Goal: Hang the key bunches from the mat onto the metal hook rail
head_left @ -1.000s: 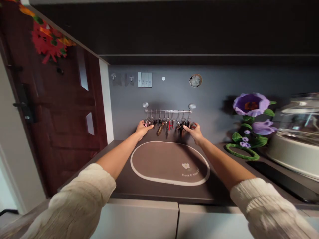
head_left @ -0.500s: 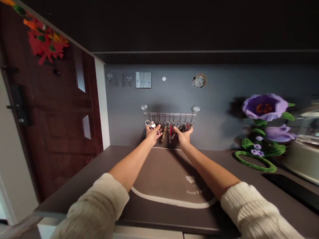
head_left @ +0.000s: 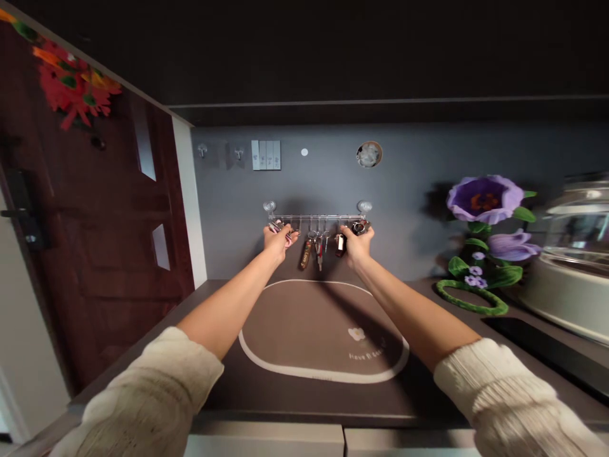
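A clear rail (head_left: 304, 217) with hooks is fixed to the grey wall by round mounts at both ends. My left hand (head_left: 276, 244) is closed around a bunch of keys (head_left: 288, 238) with pinkish parts, at the rail's left end. At the right end, my right hand (head_left: 358, 244) grips dark keys (head_left: 360, 226) on rings; a small dark and gold piece (head_left: 340, 244) hangs by its thumb. Between the hands hang a brown "Love" key tag (head_left: 306, 255) and red and silver keys (head_left: 320, 252). The fingertips are partly hidden by the hands and keys.
Below lies a brown mat (head_left: 299, 324) with a pale rim on the dark counter. Purple fabric flowers (head_left: 485, 202) and a glass-topped appliance (head_left: 571, 273) stand right, by a flat black object (head_left: 547, 355). A dark shelf (head_left: 333, 57) overhangs; a door (head_left: 118, 254) is left.
My hands have moved apart and slightly up, each drawing keys toward its end of the rail. The middle keys now hang in plain view between them. The camera view has shifted slightly.
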`<state>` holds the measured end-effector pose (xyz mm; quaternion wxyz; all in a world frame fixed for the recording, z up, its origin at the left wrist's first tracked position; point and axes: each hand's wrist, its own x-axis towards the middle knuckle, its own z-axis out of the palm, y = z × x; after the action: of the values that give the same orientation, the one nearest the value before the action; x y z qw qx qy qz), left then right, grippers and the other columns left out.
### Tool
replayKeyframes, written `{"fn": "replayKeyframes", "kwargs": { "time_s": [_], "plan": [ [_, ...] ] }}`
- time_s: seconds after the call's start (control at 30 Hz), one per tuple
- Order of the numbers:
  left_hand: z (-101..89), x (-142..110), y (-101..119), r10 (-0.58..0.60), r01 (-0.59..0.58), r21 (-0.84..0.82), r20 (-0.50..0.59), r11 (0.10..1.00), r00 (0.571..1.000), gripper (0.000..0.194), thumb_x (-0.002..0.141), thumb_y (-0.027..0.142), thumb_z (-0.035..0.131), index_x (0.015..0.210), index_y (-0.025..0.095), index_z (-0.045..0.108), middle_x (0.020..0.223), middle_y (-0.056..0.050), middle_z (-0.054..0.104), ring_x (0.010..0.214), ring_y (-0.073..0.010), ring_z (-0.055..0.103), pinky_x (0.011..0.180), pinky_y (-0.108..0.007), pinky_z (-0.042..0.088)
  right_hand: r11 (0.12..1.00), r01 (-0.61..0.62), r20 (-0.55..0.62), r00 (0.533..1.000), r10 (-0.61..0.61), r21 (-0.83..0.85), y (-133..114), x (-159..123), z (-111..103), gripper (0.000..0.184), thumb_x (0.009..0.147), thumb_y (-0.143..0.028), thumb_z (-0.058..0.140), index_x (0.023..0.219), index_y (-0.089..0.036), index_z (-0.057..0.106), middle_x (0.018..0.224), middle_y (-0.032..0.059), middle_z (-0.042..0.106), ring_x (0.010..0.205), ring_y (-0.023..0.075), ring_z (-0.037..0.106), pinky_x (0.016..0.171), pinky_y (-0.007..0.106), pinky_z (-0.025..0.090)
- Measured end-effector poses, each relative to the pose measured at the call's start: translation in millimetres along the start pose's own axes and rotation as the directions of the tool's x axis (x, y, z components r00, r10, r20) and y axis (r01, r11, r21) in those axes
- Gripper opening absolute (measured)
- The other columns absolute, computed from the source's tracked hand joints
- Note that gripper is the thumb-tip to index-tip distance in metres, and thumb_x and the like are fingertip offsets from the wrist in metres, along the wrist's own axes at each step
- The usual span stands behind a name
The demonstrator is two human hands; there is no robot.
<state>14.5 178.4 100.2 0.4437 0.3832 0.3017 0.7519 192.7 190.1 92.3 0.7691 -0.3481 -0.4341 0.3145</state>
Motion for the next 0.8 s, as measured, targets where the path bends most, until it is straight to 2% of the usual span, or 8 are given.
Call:
{"fn": "replayKeyframes", "kwargs": {
  "time_s": [0.13,0.27,0.37,0.43,0.5,0.63,0.7,0.8],
  "plan": [
    [13.5,0.2,20.8,0.034,-0.042,0.074,0.106,0.996,0.994,0.033,0.070,0.017,0.062,0.088,0.020,0.036,0.071,0.004,0.055,0.057,-0.0103,0.062,0.057,-0.027,0.051,0.999,0.003,0.081,0.997,-0.005,0.032,-19.9,6.2,3.7,0.063,0.065,-0.024,0.062,0.113,-0.031,0.021,0.093,-0.0007,0.053,0.059,0.0105,0.055,0.052,0.027,0.050],
    [5.1,-15.8,31.4,-0.078,0.033,0.166,0.276,0.986,0.958,0.035,0.066,0.014,0.064,0.090,0.020,0.040,0.076,0.000,0.058,0.061,-0.0123,0.062,0.054,-0.026,0.049,0.998,-0.013,0.294,0.955,0.033,-0.069,-33.2,-5.4,-16.6,0.060,0.060,-0.023,0.067,0.110,-0.031,0.033,0.085,-0.0031,0.053,0.054,0.0091,0.050,0.049,0.027,0.047],
    [-19.6,-35.3,23.0,-0.193,0.049,0.332,0.416,0.942,0.889,0.036,0.062,0.015,0.067,0.090,0.019,0.045,0.075,-0.003,0.060,0.059,-0.0119,0.060,0.048,-0.020,0.043,0.968,0.004,0.456,0.883,0.114,-0.250,-33.2,-23.7,-43.2,0.058,0.055,-0.023,0.071,0.106,-0.027,0.044,0.080,-0.0034,0.053,0.058,0.0091,0.050,0.050,0.024,0.046],
    [-39.0,-48.1,12.0,-0.281,0.022,0.498,0.454,0.867,0.846,0.035,0.061,0.019,0.068,0.089,0.018,0.048,0.067,-0.002,0.059,0.048,-0.0083,0.053,0.041,-0.016,0.033,0.923,0.022,0.522,0.829,0.198,-0.384,-29.2,-35.7,-59.8,0.058,0.052,-0.021,0.073,0.104,-0.024,0.049,0.077,-0.0036,0.053,0.056,0.0082,0.049,0.050,0.023,0.044],
    [-55.8,-59.0,0.9,-0.338,-0.019,0.620,0.454,0.784,0.824,0.034,0.058,0.021,0.069,0.086,0.017,0.051,0.062,0.001,0.057,0.043,-0.0058,0.047,0.040,-0.017,0.030,0.885,0.013,0.578,0.762,0.292,-0.465,-24.3,-44.8,-72.6,0.059,0.050,-0.021,0.074,0.105,-0.022,0.051,0.071,-0.0040,0.054,0.051,0.0079,0.047,0.046,0.022,0.042],
    [-75.1,-73.5,-10.2,-0.353,-0.166,0.758,0.471,0.630,0.809,0.035,0.049,0.024,0.073,0.080,0.016,0.059,0.068,0.001,0.060,0.055,-0.0090,0.052,0.051,-0.020,0.036,0.822,0.054,0.670,0.612,0.421,-0.566,-20.0,-50.4,-84.6,0.057,0.043,-0.022,0.079,0.096,-0.018,0.060,0.070,-0.0006,0.060,0.056,0.0123,0.053,0.051,0.025,0.045],
    [-78.7,-77.1,-10.7,-0.347,-0.261,0.798,0.496,0.543,0.796,0.029,0.052,0.035,0.071,0.072,0.015,0.062,0.064,0.000,0.060,0.056,-0.0111,0.052,0.053,-0.022,0.036,0.800,0.071,0.662,0.607,0.439,-0.596,-20.1,-47.9,-83.2,0.053,0.037,-0.022,0.081,0.087,-0.018,0.064,0.073,0.0024,0.062,0.063,0.0165,0.057,0.059,0.029,0.047],
    [-81.1,-78.2,-12.2,-0.238,-0.399,0.827,0.512,0.396,0.825,0.036,0.065,0.050,0.057,0.063,0.015,0.065,0.061,-0.003,0.060,0.058,-0.0151,0.054,0.055,-0.025,0.036,0.798,0.073,0.596,0.706,0.382,-0.598,-15.7,-41.2,-69.4,0.050,0.035,-0.027,0.082,0.081,-0.017,0.065,0.079,0.0068,0.064,0.075,0.0225,0.059,0.070,0.035,0.047]
  ]
}}
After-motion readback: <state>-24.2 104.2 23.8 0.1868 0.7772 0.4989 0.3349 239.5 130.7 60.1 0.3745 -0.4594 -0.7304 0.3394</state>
